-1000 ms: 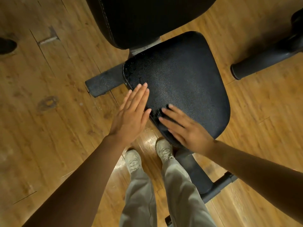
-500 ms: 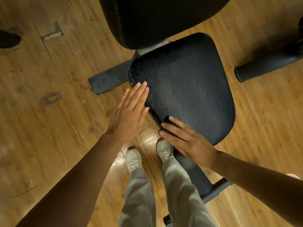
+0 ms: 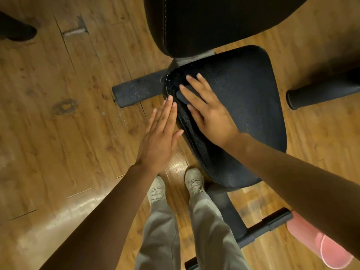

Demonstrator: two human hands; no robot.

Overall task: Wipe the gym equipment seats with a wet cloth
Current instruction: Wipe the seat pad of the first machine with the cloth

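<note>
Seat (image 3: 243, 117): black textured pad, centre-right of view, below the black backrest (image 3: 204, 22), mounted on a dark metal frame over wood-plank floor (image 3: 58, 133). Going left to right. Far left, top corner: a dark shoe-like shape (image 3: 17, 31), too cut off to identify. Floor has a ring-shaped knot mark (image 3: 65, 107) and a small metal plate (image 3: 75, 31). Dark foam-covered bar (image 3: 136, 90) sticks out left from under the seat. My left hand (image 3: 159, 137) is flat, fingers straight and together, holding nothing, fingertips just at the seat's stitched left edge; I can't tell whether it touches the pad. My right hand (image 3: 208, 114) lies on the seat's left part, fingers spread, pressing a dark cloth (image 3: 182, 95) flat against the pad near the upper-left corner; cloth is mostly hidden under the fingers. Below: my two beige shoes (image 3: 194, 182) and khaki trousers (image 3: 210, 236), standing beside the frame's base tube (image 3: 268, 225). Right side: another padded roller (image 3: 315, 92) pointing in from the edge, and a pink object (image 3: 319, 248) at bottom right, partly behind my forearm.
</note>
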